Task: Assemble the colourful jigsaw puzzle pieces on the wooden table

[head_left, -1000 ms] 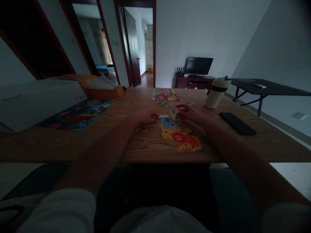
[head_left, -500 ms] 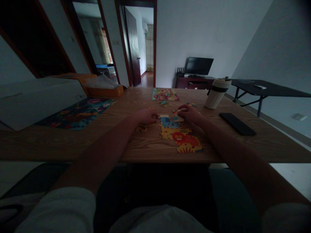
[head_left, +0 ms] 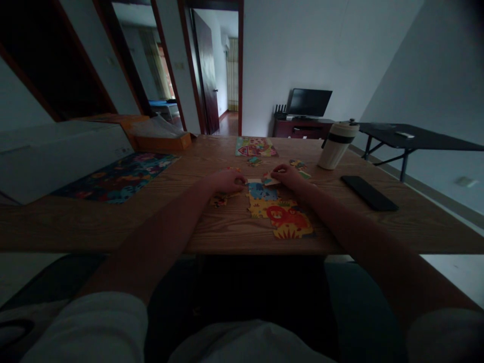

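Puzzle pieces [head_left: 278, 212] lie joined edge to edge on the wooden table [head_left: 94, 227], their lion and blue animal matching as one picture, directly before the person. The right hand [head_left: 288, 176] pinches a pale-edged piece [head_left: 270, 179] against the top of that group, lining it up there; the left hand [head_left: 226, 182] curls just beside, its fingers hiding whether they hold anything.
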`<state>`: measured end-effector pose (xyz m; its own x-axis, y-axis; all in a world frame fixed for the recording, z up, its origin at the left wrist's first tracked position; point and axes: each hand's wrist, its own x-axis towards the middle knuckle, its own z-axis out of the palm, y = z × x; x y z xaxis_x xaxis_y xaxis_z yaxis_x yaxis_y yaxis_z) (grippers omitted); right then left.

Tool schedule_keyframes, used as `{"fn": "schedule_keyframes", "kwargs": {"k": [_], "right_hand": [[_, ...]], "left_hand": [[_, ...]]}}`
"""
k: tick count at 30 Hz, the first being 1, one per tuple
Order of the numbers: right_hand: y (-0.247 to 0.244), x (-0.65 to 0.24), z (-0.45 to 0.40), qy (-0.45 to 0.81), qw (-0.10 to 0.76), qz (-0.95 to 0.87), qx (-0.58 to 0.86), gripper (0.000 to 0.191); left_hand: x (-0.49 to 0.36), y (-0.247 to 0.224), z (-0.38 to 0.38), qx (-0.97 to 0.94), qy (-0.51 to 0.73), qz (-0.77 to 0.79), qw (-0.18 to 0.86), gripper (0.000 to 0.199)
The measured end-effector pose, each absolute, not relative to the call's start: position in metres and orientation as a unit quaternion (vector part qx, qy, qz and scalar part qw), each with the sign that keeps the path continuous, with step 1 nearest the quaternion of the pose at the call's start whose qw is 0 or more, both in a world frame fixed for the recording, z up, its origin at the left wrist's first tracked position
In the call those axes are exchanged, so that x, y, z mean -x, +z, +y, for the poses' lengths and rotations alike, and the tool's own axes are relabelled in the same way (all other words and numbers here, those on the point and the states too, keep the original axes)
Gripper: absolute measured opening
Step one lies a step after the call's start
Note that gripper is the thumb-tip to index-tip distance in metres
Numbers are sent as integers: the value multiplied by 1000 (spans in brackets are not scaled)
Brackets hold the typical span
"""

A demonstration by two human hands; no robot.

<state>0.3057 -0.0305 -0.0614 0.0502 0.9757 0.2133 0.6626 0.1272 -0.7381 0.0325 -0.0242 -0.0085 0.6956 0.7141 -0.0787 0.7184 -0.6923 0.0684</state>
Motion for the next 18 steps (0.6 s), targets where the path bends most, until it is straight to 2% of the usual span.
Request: {"fn": "schedule_keyframes", "kwargs": {"k": [5,10,18], "right_hand": [[-58,-299,-39,151,338,-714,594,11],[-58,-302,-43,123,290,-740,595,29],[-56,-310,-49,60,182,-796,575,43]], "left_hand": [[-33,-7,-26,-920,-25,388,48,46],[-34,-6,-27,-917,-31,394,44,45],[-35,-7,-27,-918,-32,392,50,48]]}}
